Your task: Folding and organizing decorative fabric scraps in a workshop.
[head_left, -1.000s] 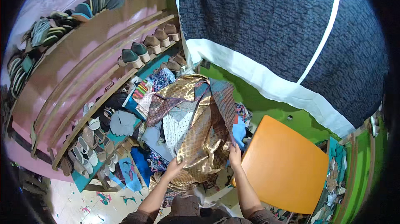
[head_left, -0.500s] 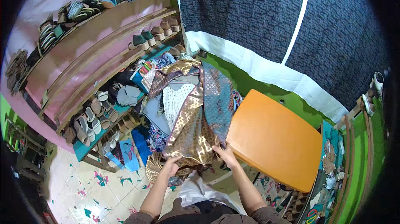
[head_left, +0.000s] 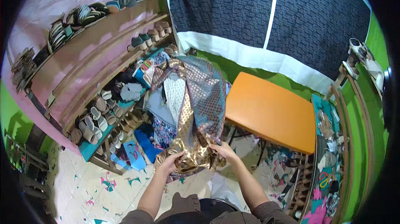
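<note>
Head view, as I watch it from afar: a shiny gold and teal patterned cloth (head_left: 204, 84) lies in the middle over a heap of garments, its near end bunched between two hands. I see the left hand (head_left: 168, 163) pinching the gold edge, its fingers narrow on the cloth; the right hand (head_left: 225, 152) grips a gathered fold farther right, its fingers likewise closed on the material. At the cloth's left side I make out a white dotted garment (head_left: 173, 92), a grey-blue garment (head_left: 156, 108) and a dark floral cloth (head_left: 163, 132). Left of the heap stands a wooden rack (head_left: 112, 28), with heeled shoes (head_left: 138, 42) on an upper rail and white sandals (head_left: 99, 119) on a teal shelf lower down. To the right of the cloth is an orange-topped table (head_left: 271, 109); behind hangs a dark patterned curtain (head_left: 221, 7). Coloured scraps (head_left: 109, 183) litter the pale tiled floor (head_left: 79, 174)
</note>
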{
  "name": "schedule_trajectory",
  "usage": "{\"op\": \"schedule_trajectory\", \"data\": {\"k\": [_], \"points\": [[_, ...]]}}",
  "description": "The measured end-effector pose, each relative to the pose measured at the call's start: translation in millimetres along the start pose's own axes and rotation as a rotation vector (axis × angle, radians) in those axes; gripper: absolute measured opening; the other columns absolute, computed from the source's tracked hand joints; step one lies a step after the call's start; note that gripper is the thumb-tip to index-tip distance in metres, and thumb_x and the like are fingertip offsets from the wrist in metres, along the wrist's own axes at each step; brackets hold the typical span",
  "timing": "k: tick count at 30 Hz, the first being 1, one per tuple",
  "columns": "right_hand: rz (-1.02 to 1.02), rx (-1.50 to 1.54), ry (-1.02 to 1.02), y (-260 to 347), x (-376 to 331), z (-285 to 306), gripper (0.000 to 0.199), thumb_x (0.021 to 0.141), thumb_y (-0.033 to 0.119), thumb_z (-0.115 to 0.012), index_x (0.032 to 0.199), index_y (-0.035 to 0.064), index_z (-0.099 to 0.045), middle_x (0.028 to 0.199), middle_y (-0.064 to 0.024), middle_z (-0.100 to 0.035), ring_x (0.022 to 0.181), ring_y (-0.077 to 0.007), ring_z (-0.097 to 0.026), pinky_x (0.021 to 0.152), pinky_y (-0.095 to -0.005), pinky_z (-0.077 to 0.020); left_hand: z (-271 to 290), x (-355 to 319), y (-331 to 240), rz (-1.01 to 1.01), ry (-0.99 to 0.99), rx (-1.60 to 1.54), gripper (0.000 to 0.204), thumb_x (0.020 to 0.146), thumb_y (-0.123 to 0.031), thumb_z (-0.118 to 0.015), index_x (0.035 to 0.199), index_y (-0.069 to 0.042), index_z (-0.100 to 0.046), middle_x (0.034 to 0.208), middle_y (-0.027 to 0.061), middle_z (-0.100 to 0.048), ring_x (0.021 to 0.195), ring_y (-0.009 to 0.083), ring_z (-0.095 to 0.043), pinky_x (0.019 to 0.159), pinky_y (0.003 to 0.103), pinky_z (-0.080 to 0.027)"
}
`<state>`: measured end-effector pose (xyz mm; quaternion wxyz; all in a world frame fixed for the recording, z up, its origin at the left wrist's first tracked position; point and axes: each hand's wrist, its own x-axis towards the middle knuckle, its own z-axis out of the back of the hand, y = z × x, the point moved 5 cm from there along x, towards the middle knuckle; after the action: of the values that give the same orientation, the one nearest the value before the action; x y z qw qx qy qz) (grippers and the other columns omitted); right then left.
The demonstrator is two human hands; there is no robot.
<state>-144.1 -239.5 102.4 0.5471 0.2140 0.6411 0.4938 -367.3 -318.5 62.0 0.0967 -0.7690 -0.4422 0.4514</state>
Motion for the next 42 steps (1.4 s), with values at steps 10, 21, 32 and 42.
{"op": "schedule_trajectory", "data": {"k": [10,21,32,42], "points": [[0.298,0.216,-0.251,-35,-129,2,0.024,0.075,0.0,-0.051,0.097,0.0026,-0.061,0.085,-0.0009,-0.061,0.075,-0.0091,-0.054,0.066,-0.0228,-0.0419,2,-58,6,-0.401,-0.011,0.816,0.033,0.077,-0.02,-0.061,0.104,-0.003,-0.055,0.098,0.0038,-0.058,0.09,0.0146,-0.053,0.082,0.027,-0.04],[0.529,0.407,-1.004,-91,-258,216,0.024,0.084,0.009,-0.044,0.104,0.0003,-0.055,0.084,-0.0009,-0.055,0.074,-0.0102,-0.047,0.068,-0.0221,-0.0377,-115,-57,64,-0.234,0.246,0.949,0.065,0.072,-0.037,-0.066,0.117,0.003,-0.043,0.111,0.0129,-0.052,0.099,0.0191,-0.053,0.083,0.033,-0.041],[0.51,0.412,-0.813,-87,-345,282,0.044,0.083,0.023,-0.055,0.121,0.0034,-0.044,0.107,-0.0033,-0.051,0.095,-0.0133,-0.049,0.081,-0.0262,-0.0392,-348,-85,109,-0.358,0.649,1.0,0.044,0.079,-0.025,-0.062,0.115,-0.004,-0.049,0.094,0.0,-0.053,0.082,0.0076,-0.047,0.068,0.023,-0.039],[0.807,0.082,-0.998,-39,-357,309,0.024,0.078,-0.002,-0.046,0.099,-0.0003,-0.057,0.087,-0.0015,-0.058,0.078,-0.0096,-0.051,0.071,-0.0231,-0.0406,-471,-109,151,-0.373,0.836,1.288,0.039,0.074,-0.019,-0.061,0.106,0.002,-0.052,0.093,0.0071,-0.057,0.083,0.0119,-0.052,0.071,0.025,-0.042]]}}
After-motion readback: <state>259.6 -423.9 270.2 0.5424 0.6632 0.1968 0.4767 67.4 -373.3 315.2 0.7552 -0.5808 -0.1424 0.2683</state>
